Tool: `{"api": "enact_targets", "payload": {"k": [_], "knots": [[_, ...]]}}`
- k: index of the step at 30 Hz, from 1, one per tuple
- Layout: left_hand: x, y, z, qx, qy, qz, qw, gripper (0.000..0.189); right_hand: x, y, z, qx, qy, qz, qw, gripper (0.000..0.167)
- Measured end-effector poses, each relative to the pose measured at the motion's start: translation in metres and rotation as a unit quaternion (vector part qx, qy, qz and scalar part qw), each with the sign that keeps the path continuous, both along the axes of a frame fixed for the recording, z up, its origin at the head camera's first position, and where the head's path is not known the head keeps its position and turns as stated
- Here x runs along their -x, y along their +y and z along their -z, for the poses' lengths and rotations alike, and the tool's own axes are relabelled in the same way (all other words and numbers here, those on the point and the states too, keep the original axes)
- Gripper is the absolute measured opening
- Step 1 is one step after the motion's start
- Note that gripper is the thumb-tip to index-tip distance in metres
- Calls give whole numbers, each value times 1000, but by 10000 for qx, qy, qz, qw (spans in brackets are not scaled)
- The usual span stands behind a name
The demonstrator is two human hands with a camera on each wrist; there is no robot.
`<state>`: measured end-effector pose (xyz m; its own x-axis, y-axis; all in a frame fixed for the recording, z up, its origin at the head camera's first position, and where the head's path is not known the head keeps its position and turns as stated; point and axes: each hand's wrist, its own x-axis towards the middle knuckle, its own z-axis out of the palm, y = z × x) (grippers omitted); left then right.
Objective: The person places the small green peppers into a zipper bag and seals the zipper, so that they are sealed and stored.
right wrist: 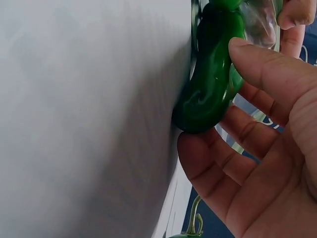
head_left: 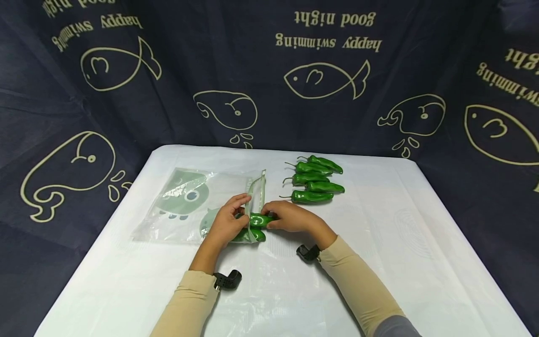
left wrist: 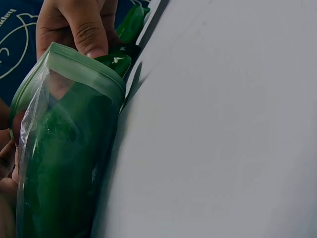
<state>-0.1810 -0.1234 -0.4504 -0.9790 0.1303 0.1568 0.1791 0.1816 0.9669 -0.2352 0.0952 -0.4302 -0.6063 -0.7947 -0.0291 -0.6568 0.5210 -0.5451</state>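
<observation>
A clear zip bag [head_left: 229,182] printed with green cartoon creatures lies flat, its zip mouth facing right. My left hand [head_left: 226,222] pinches the bag's edge at the mouth and keeps it parted. Between the thumb and fingers of my right hand [head_left: 290,216] is a green pepper [head_left: 258,220], partly inside the mouth. In the right wrist view, fingertips wrap the rounded end of this pepper [right wrist: 210,94]. Just nearer to me, another green pepper [head_left: 258,235] pokes out of the opening. Green shows through the clear plastic [left wrist: 64,163] in the left wrist view.
Several green peppers [head_left: 311,196] with stems pointing left lie in a loose column at the back right, beyond my right hand. A white cloth [head_left: 379,243] covers the table. Behind it hangs a dark blue curtain [head_left: 261,56] with fish and whale drawings.
</observation>
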Motion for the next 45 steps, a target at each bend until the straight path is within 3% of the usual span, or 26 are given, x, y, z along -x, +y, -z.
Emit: {"api": "enact_targets", "payload": {"k": [9, 18, 24, 29, 45], "knots": [[-1, 0, -1, 5, -53, 7, 10000, 62, -1, -1, -1, -22, -151, -49, 9999, 32], [0, 0, 0, -22, 11, 22, 10000, 62, -2, 3, -1, -124, -315, -214, 9992, 55], [0, 0, 0, 64, 35, 4, 10000, 62, -2, 3, -1, -180, -313, -248, 9990, 59], [0, 0, 0, 36, 76, 21, 10000, 62, -2, 3, -1, -147, -235, -270, 9992, 54], [-1, -1, 1, -13, 42, -3, 10000, 62, 2, -8, 2, -172, 191, -181, 9995, 17]]}}
